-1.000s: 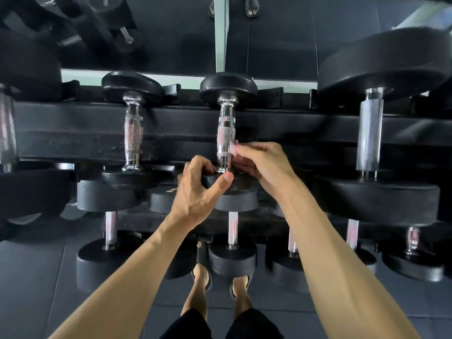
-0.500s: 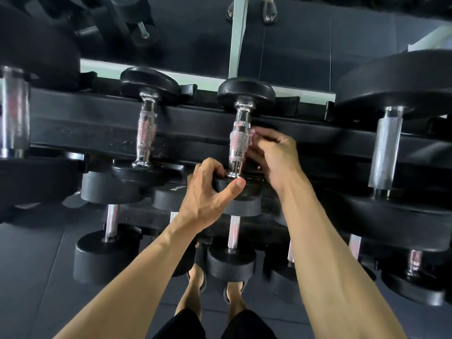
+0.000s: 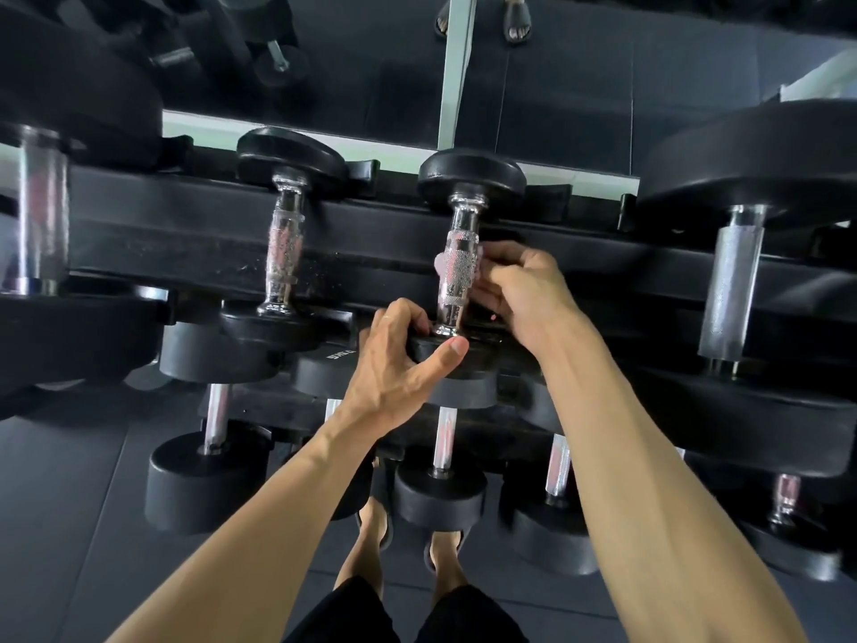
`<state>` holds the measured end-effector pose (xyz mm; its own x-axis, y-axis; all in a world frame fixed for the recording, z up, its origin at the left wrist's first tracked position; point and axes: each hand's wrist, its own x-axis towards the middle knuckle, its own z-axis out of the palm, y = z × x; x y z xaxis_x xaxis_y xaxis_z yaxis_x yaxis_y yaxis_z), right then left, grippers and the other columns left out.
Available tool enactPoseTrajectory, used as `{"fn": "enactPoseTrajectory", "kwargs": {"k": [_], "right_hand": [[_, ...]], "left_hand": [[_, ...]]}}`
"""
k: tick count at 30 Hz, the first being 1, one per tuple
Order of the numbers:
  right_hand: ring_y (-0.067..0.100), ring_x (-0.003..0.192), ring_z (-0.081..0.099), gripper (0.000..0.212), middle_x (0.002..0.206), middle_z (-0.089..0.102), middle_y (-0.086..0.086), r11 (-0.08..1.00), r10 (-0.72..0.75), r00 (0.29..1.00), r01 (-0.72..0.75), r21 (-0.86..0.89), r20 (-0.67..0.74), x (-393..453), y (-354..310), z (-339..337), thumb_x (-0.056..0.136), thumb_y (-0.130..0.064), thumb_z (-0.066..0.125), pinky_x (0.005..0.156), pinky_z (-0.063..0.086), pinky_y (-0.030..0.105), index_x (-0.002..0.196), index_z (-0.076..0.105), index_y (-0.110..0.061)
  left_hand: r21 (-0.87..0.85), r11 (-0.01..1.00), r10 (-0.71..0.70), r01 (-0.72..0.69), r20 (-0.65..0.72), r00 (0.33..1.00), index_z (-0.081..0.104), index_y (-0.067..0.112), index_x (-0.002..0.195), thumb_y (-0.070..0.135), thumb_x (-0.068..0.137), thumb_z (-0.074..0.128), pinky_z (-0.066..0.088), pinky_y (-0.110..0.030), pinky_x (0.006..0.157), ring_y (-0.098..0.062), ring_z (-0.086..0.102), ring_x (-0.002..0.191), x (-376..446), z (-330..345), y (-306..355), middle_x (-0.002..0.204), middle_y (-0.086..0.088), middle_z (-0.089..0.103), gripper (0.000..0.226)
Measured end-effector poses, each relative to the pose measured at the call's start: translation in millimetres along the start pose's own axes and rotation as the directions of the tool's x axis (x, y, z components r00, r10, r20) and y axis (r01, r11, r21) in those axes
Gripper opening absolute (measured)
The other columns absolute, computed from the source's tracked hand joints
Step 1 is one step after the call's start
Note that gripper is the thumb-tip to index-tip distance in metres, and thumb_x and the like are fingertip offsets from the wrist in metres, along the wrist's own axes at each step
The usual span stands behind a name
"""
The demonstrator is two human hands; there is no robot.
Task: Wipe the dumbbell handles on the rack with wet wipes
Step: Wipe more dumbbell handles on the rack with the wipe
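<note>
The dumbbell (image 3: 457, 271) being wiped lies on the top rail of the rack (image 3: 185, 234), just right of centre, its knurled handle running from 12 to 6 o'clock. The likely trouble is it rolling or sliding in its cradle if the rubbing turns hard, or the thin wet wipe (image 3: 480, 266) bunching and slipping free. The left hand (image 3: 394, 364) grips the near head, fingers curled over its rim. The right hand (image 3: 519, 290), at 3 o'clock of the handle, pinches the wipe against it, fingers narrow.
</note>
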<state>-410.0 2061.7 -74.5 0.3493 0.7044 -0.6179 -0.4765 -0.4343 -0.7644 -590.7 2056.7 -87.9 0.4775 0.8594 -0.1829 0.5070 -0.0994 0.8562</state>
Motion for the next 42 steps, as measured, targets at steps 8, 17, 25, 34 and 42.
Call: {"fn": "enactPoseTrajectory", "kwargs": {"k": [8, 17, 25, 34, 42], "right_hand": [[0.014, 0.072, 0.071, 0.023, 0.077, 0.071, 0.006, 0.989, -0.018, 1.000, 0.020, -0.147, 0.019, -12, -12, -6, 0.089, 0.015, 0.059, 0.076, 0.062, 0.030, 0.083, 0.066, -0.006], [0.012, 0.079, 0.074, 0.020, 0.080, 0.076, 0.002, 0.874, -0.069, 0.996, 0.090, -0.478, 0.061, -46, -2, -24, 0.086, 0.002, 0.072, 0.072, 0.059, 0.022, 0.082, 0.075, -0.017], [0.007, 0.077, 0.073, 0.021, 0.077, 0.075, -0.008, 0.911, -0.313, 0.922, 0.223, -0.348, -0.229, -49, -4, -3, 0.089, 0.004, 0.067, 0.073, 0.057, 0.018, 0.094, 0.076, -0.015], [0.010, 0.076, 0.074, 0.015, 0.077, 0.075, -0.004, 0.787, -0.363, 0.912, 0.189, -0.588, -0.192, -54, -8, 4, 0.086, -0.004, 0.074, 0.078, 0.060, 0.024, 0.083, 0.078, -0.019], [0.006, 0.079, 0.071, 0.014, 0.081, 0.075, -0.006, 0.671, -0.269, 0.956, 0.101, -0.734, -0.114, -61, 8, -2, 0.084, -0.005, 0.075, 0.082, 0.058, 0.024, 0.087, 0.079, -0.018]], "left_hand": [[0.002, 1.000, 0.007, -0.006, -0.008, 1.000, 0.045, 0.024, 0.085, 0.072, 0.073, 0.051, 0.039, -0.035, 0.086, -0.001, 0.044, 0.091, 0, 0, 0, 0.087, 0.012, 0.052, 0.050], [0.043, 0.999, 0.008, -0.008, -0.002, 1.000, 0.041, 0.031, 0.082, 0.074, 0.073, 0.050, 0.037, -0.031, 0.085, -0.002, 0.044, 0.090, -1, 3, 2, 0.087, 0.010, 0.051, 0.045], [0.145, 0.989, 0.028, -0.029, 0.007, 1.000, 0.042, 0.025, 0.088, 0.080, 0.071, 0.045, 0.030, -0.029, 0.086, -0.011, 0.041, 0.091, -3, 11, 10, 0.087, 0.016, 0.042, 0.058], [0.132, 0.990, 0.038, -0.049, 0.082, 0.996, 0.041, 0.024, 0.092, 0.080, 0.071, 0.042, 0.027, -0.026, 0.084, -0.011, 0.040, 0.093, 0, 5, 5, 0.090, 0.015, 0.042, 0.060], [0.124, 0.991, 0.037, -0.047, 0.087, 0.996, 0.043, 0.022, 0.092, 0.079, 0.071, 0.041, 0.036, -0.035, 0.091, -0.015, 0.043, 0.093, 1, 3, 4, 0.092, 0.008, 0.046, 0.061]]}}
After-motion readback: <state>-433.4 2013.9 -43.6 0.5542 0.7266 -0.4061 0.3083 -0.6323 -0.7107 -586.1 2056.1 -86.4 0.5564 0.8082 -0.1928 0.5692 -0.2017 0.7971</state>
